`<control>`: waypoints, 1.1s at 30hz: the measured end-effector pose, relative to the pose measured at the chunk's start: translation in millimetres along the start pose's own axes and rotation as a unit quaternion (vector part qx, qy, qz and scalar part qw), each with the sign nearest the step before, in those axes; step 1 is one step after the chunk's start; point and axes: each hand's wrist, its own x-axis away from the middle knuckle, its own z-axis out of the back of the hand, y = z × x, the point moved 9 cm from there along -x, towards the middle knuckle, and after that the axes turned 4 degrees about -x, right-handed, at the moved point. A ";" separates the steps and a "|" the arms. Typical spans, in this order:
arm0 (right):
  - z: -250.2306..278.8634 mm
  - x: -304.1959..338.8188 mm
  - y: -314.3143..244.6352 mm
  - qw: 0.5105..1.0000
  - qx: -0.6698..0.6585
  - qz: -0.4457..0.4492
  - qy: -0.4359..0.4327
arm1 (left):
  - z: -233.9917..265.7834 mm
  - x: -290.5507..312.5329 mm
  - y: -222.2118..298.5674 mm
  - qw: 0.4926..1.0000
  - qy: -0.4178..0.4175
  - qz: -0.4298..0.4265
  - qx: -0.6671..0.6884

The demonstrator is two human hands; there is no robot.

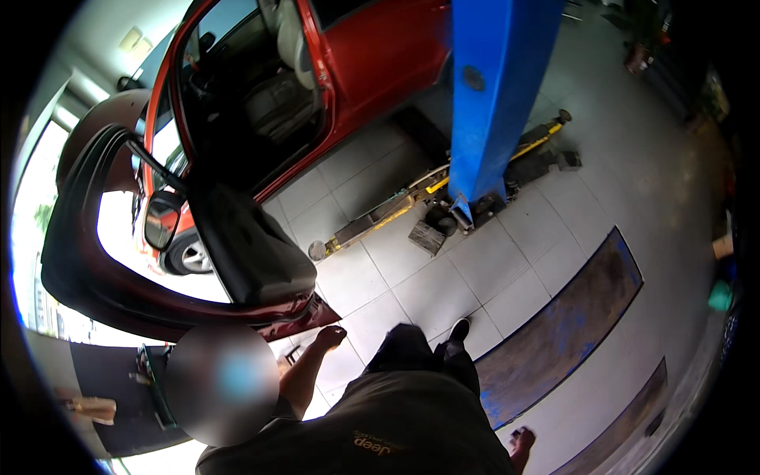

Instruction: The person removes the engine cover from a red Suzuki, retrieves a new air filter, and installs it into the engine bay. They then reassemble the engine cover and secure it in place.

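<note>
My left hand (331,338) is held out ahead of my body, its fingers curled closed, just beside the lower corner of the open dark red car door (279,326). Whether anything small lies in those fingers is hidden. On the other side, my right hand (522,438) hangs low by my hip. Its fingers are bent round, with something dark at them, too small to name. The door stands wide, showing its black inner panel (253,245) and side mirror (162,220). Beyond it is the red car (380,55) with a light front seat (289,99).
A blue lift post (495,95) rises from the tiled floor, its yellow-edged arms (376,222) stretched low. A dark block (427,237) sits at its base. Worn metal plates (566,328) lie to the right. A blurred round patch (222,384) covers part of the lower left.
</note>
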 end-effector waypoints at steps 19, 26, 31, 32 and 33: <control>-571.8 106.4 -451.1 0.851 0.324 0.270 -0.314 | -81.8 10.2 -66.4 0.996 -0.005 0.067 -0.052; -714.6 111.8 -484.5 0.724 0.505 0.353 -0.311 | 67.9 -34.5 -16.4 0.945 0.266 0.001 0.190; -842.3 104.9 -586.9 0.475 0.505 0.610 -0.384 | 59.9 -101.9 -3.7 0.895 0.269 0.056 0.351; -873.6 138.6 -517.6 0.597 0.552 0.436 -0.385 | 37.2 -38.5 -47.4 0.884 0.266 0.132 0.360; -893.5 161.0 -518.9 0.649 0.529 0.416 -0.354 | 15.2 -27.3 -55.9 0.883 0.250 0.170 0.359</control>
